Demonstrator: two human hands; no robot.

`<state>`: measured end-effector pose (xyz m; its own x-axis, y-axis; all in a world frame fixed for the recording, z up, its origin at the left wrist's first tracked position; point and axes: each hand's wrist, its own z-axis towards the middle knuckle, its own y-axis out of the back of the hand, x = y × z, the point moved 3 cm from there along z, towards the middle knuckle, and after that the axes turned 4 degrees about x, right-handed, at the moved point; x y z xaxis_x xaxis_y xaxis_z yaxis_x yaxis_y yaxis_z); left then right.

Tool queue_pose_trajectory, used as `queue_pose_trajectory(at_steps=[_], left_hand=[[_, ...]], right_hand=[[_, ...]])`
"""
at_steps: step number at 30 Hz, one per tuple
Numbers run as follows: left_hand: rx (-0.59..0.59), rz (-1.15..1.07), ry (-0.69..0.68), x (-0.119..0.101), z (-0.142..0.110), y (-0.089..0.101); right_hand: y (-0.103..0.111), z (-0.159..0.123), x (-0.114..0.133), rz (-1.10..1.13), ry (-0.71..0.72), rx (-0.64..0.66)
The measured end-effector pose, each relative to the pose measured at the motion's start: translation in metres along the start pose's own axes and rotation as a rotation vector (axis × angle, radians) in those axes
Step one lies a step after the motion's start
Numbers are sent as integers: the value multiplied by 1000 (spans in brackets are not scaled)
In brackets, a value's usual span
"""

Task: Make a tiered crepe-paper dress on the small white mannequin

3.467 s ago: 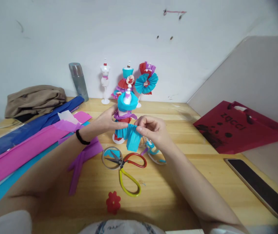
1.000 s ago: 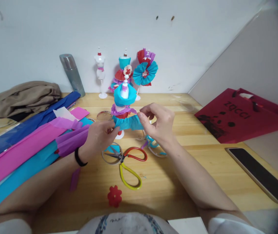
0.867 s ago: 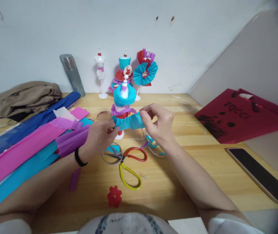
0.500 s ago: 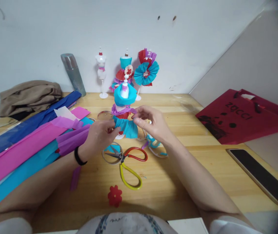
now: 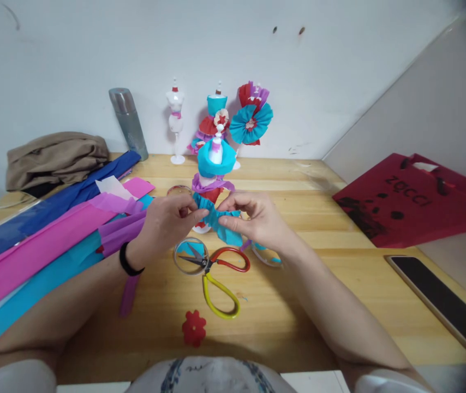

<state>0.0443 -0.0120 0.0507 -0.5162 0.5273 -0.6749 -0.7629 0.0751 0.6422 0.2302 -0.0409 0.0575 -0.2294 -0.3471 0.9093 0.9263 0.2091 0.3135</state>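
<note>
Between my two hands is a gathered strip of turquoise crepe paper [image 5: 227, 233]. My left hand [image 5: 172, 217] pinches its left end between thumb and fingers. At the other end, the thumb and fingers of my right hand [image 5: 254, 217] close on the paper. Just behind stands a small white dress-form mannequin [image 5: 215, 150] wearing a turquoise paper collar, a purple band and red paper below; the strip and my hands hide part of its lower half. Nearer to me lie open scissors [image 5: 207, 266] with one red and one yellow handle, and a red flower cutout [image 5: 194, 328].
Rolls of tape [image 5: 191, 255] lie around the mannequin's foot. Crepe sheets [image 5: 53, 237] cover the left side, near a brown cloth [image 5: 57, 159] and a flask [image 5: 129, 123]. More mannequins [image 5: 175, 112] stand by the wall. At right are a red bag [image 5: 417, 199] and a phone [image 5: 441, 300].
The turquoise strip has come away from in front of the mannequin's skirt, lower and toward me, and is more bunched. My right hand has lowered slightly. The view has shifted a little.
</note>
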Motion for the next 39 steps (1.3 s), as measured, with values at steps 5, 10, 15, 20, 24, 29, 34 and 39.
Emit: queue_pose_trajectory(at_steps=[5, 10, 15, 20, 24, 29, 34, 39], left_hand=[[-4, 36, -30, 2, 1, -6], [-23, 92, -65, -3, 0, -5], [-20, 113, -83, -7, 0, -4], [-21, 130, -107, -8, 0, -5], [3, 130, -92, -8, 0, -5], [7, 122, -63, -8, 0, -3], [28, 118, -37, -8, -1, -1], [14, 127, -60, -10, 0, 3]], right_hand=[[1, -1, 3, -28, 30, 4], [12, 1, 2, -86, 39, 9], [18, 3, -4, -220, 27, -71], [18, 3, -5, -366, 23, -154], [19, 1, -2, -451, 20, -212], [25, 0, -3, -389, 1, -318], [24, 10, -19, -89, -82, -292], [18, 23, -32, 178, -120, -238]])
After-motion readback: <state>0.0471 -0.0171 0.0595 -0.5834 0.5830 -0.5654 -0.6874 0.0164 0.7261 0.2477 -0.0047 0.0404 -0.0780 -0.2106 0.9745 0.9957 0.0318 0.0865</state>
